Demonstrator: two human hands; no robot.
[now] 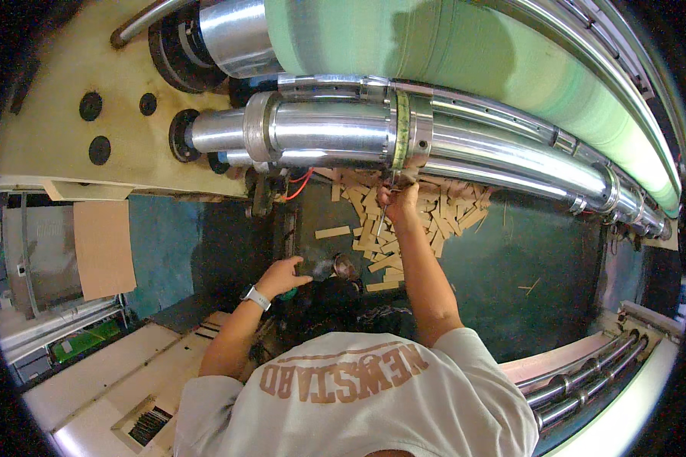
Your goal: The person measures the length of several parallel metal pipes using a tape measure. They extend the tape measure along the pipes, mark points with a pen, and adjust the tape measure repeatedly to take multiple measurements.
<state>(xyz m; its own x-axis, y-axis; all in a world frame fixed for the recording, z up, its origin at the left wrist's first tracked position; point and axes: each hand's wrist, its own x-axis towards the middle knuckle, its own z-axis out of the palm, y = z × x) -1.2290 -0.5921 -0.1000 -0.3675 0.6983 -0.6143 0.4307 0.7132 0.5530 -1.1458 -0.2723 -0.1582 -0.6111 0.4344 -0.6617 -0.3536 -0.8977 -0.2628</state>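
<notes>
My right hand (400,199) is raised to the underside of a metal collar (419,137) on a long polished shaft (328,129). Its fingers are closed around a thin metal rod-shaped tool (382,222), whose lower end sticks out below them. The fingers partly hide the tool's upper end, so I cannot tell whether it sits in the collar. A yellowish-green band (402,129) runs around the shaft beside the collar. Lower and to the left, my left hand (282,276) hangs in the air, fingers apart and holding nothing, with a watch (257,297) on its wrist.
Above the shaft lies a big green-covered roller (450,46). A cream machine side wall (122,68) stands at the left. Several cardboard strips (434,221) are heaped on the dark floor (526,274). A red cable (301,186) hangs near the shaft's left end. More rollers (587,381) are at lower right.
</notes>
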